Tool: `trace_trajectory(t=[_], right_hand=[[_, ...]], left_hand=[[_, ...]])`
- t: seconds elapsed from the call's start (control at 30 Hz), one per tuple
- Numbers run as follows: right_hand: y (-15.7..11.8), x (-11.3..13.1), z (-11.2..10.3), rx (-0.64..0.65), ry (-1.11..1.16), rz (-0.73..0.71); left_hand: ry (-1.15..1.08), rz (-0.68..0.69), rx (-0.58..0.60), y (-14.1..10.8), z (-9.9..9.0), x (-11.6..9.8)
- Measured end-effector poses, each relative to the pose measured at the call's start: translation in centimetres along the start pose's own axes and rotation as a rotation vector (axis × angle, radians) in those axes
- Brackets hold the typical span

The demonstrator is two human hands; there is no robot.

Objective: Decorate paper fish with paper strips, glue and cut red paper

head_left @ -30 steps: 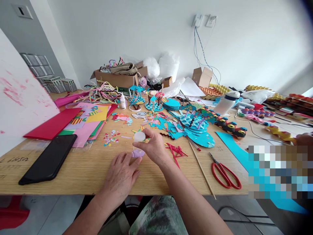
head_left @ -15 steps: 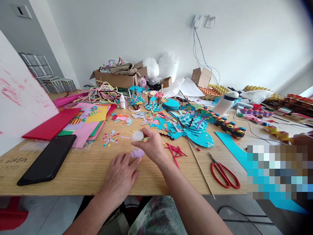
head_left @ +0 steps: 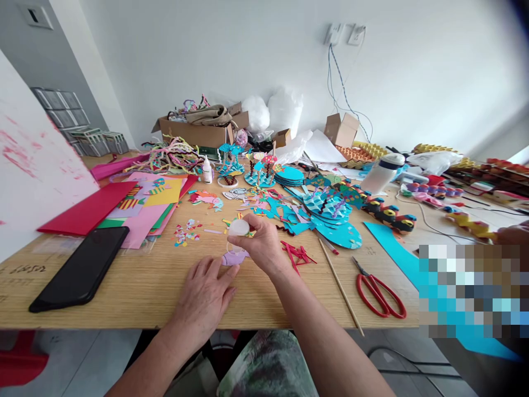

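My right hand [head_left: 264,243] grips a small translucent bottle-like container [head_left: 238,227], its round whitish end facing up. Below that end, its clear lower part is over a purple paper piece [head_left: 231,258] on the table. Whether the container touches the paper I cannot tell. My left hand [head_left: 206,289] lies flat with fingers apart, fingertips at the paper's near left edge. Small colourful paper scraps [head_left: 187,232] lie to the left. Red paper strips [head_left: 297,255] are just right of my right hand.
Red-handled scissors [head_left: 380,292] and a thin wooden stick [head_left: 341,286] lie at right, a black phone [head_left: 80,270] at left. Behind are blue paper cutouts [head_left: 336,230], a white glue bottle [head_left: 207,171] and a cardboard box [head_left: 202,134]. Part of another person's hand [head_left: 512,240] shows at far right.
My right hand has moved slightly right with the container, showing more of the purple paper's left part. My left hand has stayed in place.
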State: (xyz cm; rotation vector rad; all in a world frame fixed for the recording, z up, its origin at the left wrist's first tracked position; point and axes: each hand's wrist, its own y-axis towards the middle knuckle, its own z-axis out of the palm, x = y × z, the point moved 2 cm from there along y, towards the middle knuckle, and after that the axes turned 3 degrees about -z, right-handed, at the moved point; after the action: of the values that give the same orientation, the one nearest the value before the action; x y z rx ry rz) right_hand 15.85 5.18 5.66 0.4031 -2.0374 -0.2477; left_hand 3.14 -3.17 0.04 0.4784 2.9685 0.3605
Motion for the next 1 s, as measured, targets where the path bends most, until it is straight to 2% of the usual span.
trace_trajectory(t=[0.17,0.4,0.63,0.87,1.0], right_hand=[[0.0,-0.2,0.0,0.012,-0.011,-0.004],[0.2,0.7,1.0,0.015,-0.021,-0.044],[0.2,0.2,0.1,0.026,-0.064,-0.018],[0.4,0.6,0.9,0.031,-0.049,-0.058],[0.3,-0.1,0.0,0.017,-0.025,-0.035]], left_hand=[[0.001,-0.001,-0.009,-0.1,0.1,0.1],[-0.015,0.005,-0.007,-0.1,0.2,0.1],[0.000,0.009,-0.001,0.0,0.2,0.0],[-0.005,0.006,0.007,0.0,0.0,0.0],[-0.019,0.006,0.007,0.0,-0.1,0.0]])
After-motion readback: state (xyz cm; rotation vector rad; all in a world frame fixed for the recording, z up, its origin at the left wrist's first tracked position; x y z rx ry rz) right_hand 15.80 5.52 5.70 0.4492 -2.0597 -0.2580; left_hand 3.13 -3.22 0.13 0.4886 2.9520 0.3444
